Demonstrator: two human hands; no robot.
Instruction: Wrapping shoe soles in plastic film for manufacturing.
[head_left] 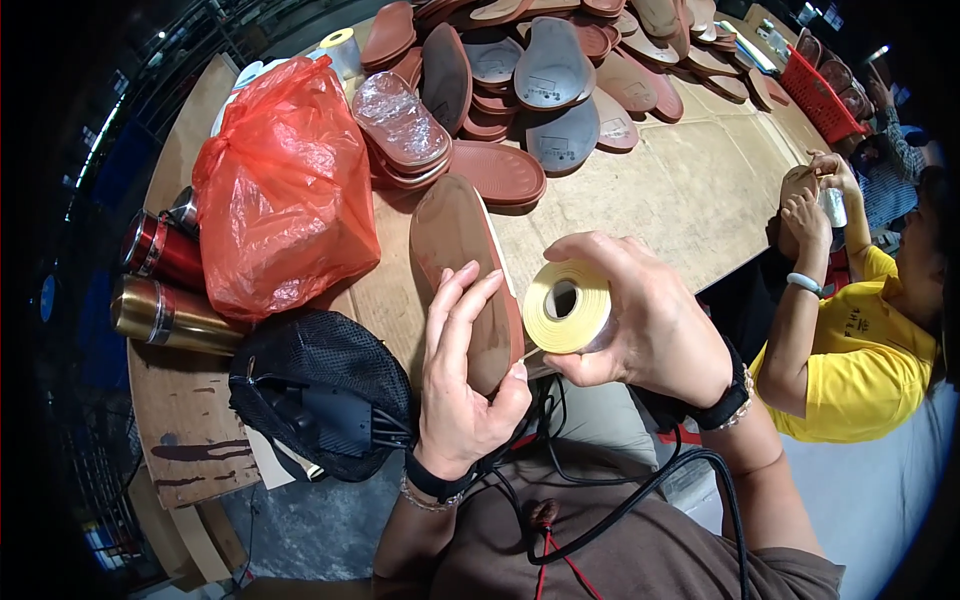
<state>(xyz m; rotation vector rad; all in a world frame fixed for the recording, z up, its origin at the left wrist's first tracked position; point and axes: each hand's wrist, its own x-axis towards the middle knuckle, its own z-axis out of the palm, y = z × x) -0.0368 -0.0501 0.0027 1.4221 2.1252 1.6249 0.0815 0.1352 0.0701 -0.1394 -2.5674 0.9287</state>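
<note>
My left hand point(462, 370) grips a brown shoe sole point(455, 260) from its near end, fingers spread flat over its surface. The sole stands tilted above the wooden table point(680, 190), its toe pointing away from me. My right hand point(640, 320) holds a pale yellow roll of tape or labels point(568, 306) right beside the sole, the roll's hollow core facing me. Both wrists wear bands, and black cables hang below them.
A red plastic bag point(285, 195) sits left of the sole, two metal flasks point(165, 285) beyond it, a black mesh pouch point(320, 390) at the near edge. Several soles point(530, 90) are heaped at the back. A person in yellow point(860, 350) works at the right, near a red basket point(822, 98).
</note>
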